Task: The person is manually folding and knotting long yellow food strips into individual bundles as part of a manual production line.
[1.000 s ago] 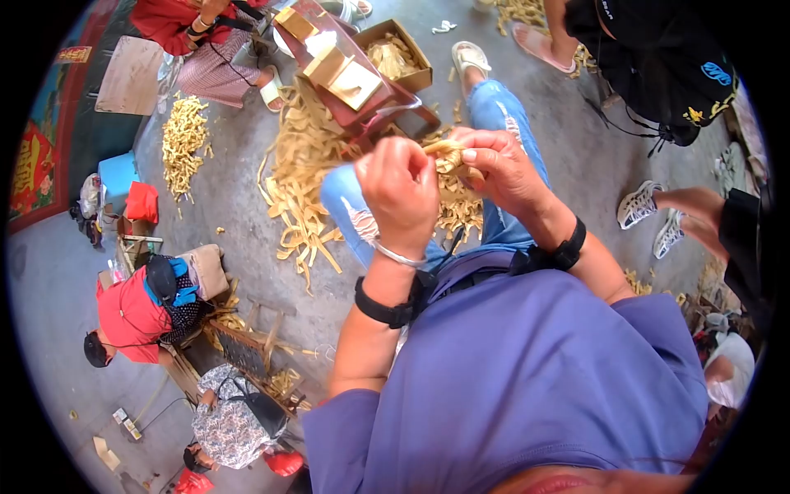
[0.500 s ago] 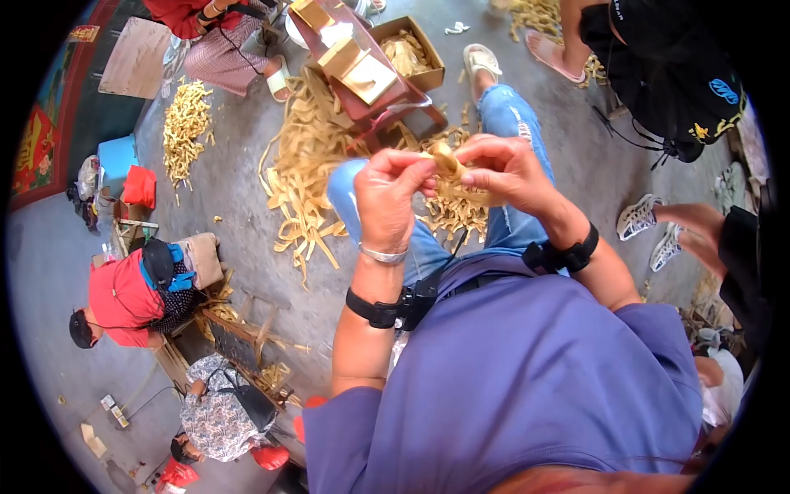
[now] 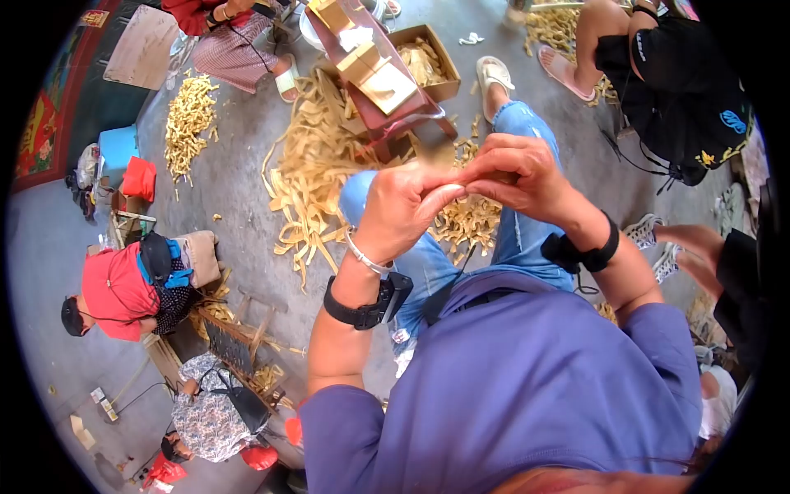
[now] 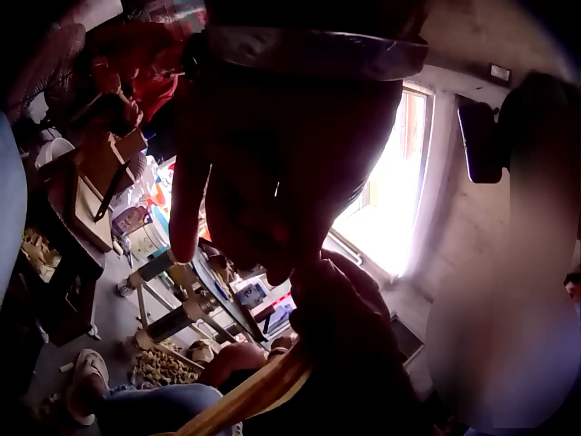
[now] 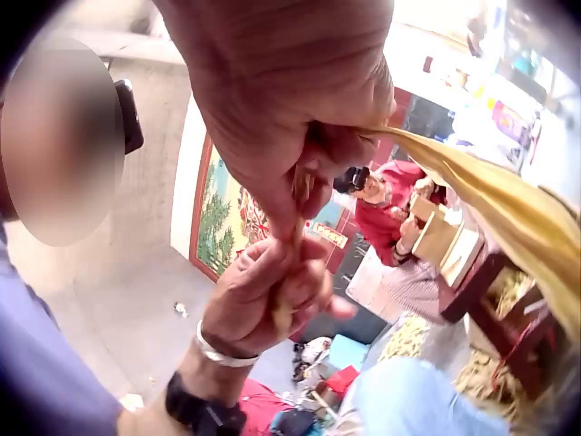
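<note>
Both hands meet above the lap in the head view. A yellowish-tan strip [image 5: 472, 195] runs out from the right hand [image 5: 290, 91] in the right wrist view, pinched between curled fingers and thumb. Just below it, the left hand [image 5: 263, 295] pinches a narrow twisted part of the same material. In the head view the left hand [image 3: 405, 206] and right hand [image 3: 520, 177] touch at the fingertips, hiding most of the piece. The left wrist view is dark; the strip [image 4: 254, 395] hangs out beside the fingers there.
A dark red bench [image 3: 383, 123] holding wooden blocks stands ahead, beside a cardboard box [image 3: 448, 62] of tan pieces. Loose strips [image 3: 309, 165] lie heaped on the floor, with a pile of short pieces [image 3: 189, 123] farther left. Other people sit around.
The hands have come together and the fingertips now touch; the rounded tan piece seen between them earlier is mostly hidden. The head view has shifted slightly.
</note>
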`<state>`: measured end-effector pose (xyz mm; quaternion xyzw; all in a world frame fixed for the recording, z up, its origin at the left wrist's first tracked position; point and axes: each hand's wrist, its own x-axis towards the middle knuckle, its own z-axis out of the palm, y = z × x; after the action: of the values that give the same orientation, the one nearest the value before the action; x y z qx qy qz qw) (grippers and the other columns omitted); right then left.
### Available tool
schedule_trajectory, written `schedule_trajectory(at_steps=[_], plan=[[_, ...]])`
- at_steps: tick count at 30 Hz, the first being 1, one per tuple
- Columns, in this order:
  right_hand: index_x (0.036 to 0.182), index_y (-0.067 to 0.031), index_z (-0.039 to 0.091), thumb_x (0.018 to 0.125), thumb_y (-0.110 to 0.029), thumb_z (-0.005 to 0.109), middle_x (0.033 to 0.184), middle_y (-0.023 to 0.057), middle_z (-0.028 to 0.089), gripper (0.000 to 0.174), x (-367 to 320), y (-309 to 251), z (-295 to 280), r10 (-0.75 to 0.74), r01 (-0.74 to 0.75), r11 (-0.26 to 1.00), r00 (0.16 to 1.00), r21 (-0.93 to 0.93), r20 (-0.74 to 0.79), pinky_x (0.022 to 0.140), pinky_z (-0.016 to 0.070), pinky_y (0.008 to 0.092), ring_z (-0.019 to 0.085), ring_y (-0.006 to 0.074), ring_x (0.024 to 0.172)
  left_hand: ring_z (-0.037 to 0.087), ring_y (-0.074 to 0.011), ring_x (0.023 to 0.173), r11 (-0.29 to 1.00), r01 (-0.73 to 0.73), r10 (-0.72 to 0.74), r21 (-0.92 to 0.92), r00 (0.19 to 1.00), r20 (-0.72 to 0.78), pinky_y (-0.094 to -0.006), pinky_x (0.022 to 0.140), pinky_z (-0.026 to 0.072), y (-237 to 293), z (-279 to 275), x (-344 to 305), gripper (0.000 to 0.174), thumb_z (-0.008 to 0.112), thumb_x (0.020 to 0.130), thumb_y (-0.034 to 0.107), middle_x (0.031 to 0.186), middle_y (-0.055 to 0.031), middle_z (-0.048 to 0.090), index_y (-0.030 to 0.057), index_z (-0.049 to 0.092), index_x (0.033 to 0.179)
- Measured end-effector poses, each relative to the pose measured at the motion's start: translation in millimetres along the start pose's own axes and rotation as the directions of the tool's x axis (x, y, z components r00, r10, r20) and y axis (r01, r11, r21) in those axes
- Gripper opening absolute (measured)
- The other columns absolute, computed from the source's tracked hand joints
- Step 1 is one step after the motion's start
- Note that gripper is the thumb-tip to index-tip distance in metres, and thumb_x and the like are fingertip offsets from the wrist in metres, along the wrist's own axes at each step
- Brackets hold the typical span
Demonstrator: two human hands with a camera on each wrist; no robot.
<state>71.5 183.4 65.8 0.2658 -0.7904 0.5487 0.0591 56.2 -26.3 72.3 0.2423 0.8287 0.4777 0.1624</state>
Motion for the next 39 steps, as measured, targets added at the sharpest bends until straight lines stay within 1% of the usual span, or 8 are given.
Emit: schedule_trajectory(at_steps=[4,13,24,27,32,35,36,39], plan=[[0.081,-0.0030,0.068,0.074,-0.006,0.074,0.070,0.0086,0.059,0.009,11,16,-15,0.004,0.012,0.996,0.982,-0.086,0.188,0.055,0.0451,0.0334,0.059,0.0261,0.062,0.056,-0.0086,0.059,1.000,0.002,-0.002,0.011,1.000,0.008,-0.0243,0.054,0.0437,-9,-7,0,0.012,0.068,0.082,0.010,0.064,-0.0028,0.061,-0.0010,0.068,0.077],[0.079,0.0007,0.067,0.078,-0.009,0.071,0.071,0.0121,0.062,0.011,71,67,-17,0.035,-0.011,0.994,0.973,-0.108,0.229,0.057,0.0463,0.0341,0.061,0.0275,0.064,0.053,-0.0047,0.063,0.824,0.300,-0.298,-0.480,0.951,0.084,-0.0226,0.058,0.0533,-75,-34,30,0.021,0.058,0.093,0.020,0.074,0.0006,0.058,0.0022,0.064,0.083],[0.089,-0.0010,0.072,0.080,-0.012,0.071,0.075,0.0100,0.069,0.014,138,168,10,0.188,-0.169,0.979,0.965,-0.111,0.184,0.059,0.0492,0.0270,0.062,0.0132,0.065,0.052,-0.0019,0.061,0.848,0.309,-0.364,-0.432,0.930,-0.050,-0.0214,0.052,0.0546,-142,-60,106,0.019,0.058,0.092,0.020,0.077,0.0016,0.059,0.0016,0.064,0.094],[0.089,-0.0001,0.072,0.080,-0.015,0.071,0.072,0.0101,0.068,0.017,147,182,18,0.285,-0.268,0.955,0.947,-0.123,0.148,0.057,0.0485,0.0277,0.062,0.0130,0.062,0.048,-0.0016,0.055,0.854,0.301,-0.371,-0.424,0.924,-0.091,-0.0214,0.049,0.0540,-156,-61,117,0.020,0.058,0.092,0.019,0.073,0.0021,0.057,0.0009,0.065,0.091],[0.082,-0.0069,0.072,0.075,-0.023,0.071,0.069,0.0124,0.066,0.018,153,210,40,0.143,-0.113,0.923,0.988,-0.369,0.056,0.060,0.0496,0.0358,0.065,0.0238,0.063,0.046,-0.0023,0.052,0.833,0.418,-0.464,-0.363,0.884,-0.048,-0.0204,0.046,0.0524,-174,-60,119,0.022,0.057,0.093,0.020,0.067,0.0026,0.052,0.0002,0.065,0.091],[0.082,-0.0067,0.072,0.076,-0.024,0.071,0.069,0.0121,0.066,0.018,148,208,30,0.312,-0.308,0.924,0.950,-0.228,-0.018,0.059,0.0489,0.0352,0.064,0.0241,0.062,0.053,-0.0060,0.054,0.729,0.494,-0.504,-0.473,0.856,0.117,-0.0229,0.050,0.0543,-168,-61,108,0.028,0.052,0.095,0.024,0.068,-0.0010,0.055,-0.0018,0.063,0.098],[0.086,-0.0058,0.072,0.084,-0.018,0.068,0.066,0.0036,0.065,0.013,146,202,24,0.224,-0.231,0.943,0.973,-0.238,-0.056,0.050,0.0440,0.0270,0.057,0.0099,0.056,0.055,-0.0069,0.054,0.657,0.497,-0.490,-0.567,0.853,0.179,-0.0236,0.051,0.0548,-159,-57,102,0.030,0.051,0.096,0.026,0.068,-0.0020,0.056,-0.0024,0.062,0.100],[0.097,-0.0051,0.062,0.092,-0.027,0.060,0.073,-0.0006,0.061,0.023,134,173,10,0.344,-0.333,0.919,0.939,0.212,-0.013,0.057,0.0448,0.0223,0.057,0.0059,0.067,0.061,-0.0134,0.060,0.536,0.540,-0.422,-0.649,0.837,0.348,-0.0280,0.059,0.0562,-143,-43,91,0.039,0.045,0.099,0.031,0.082,-0.0093,0.064,-0.0041,0.058,0.108]])
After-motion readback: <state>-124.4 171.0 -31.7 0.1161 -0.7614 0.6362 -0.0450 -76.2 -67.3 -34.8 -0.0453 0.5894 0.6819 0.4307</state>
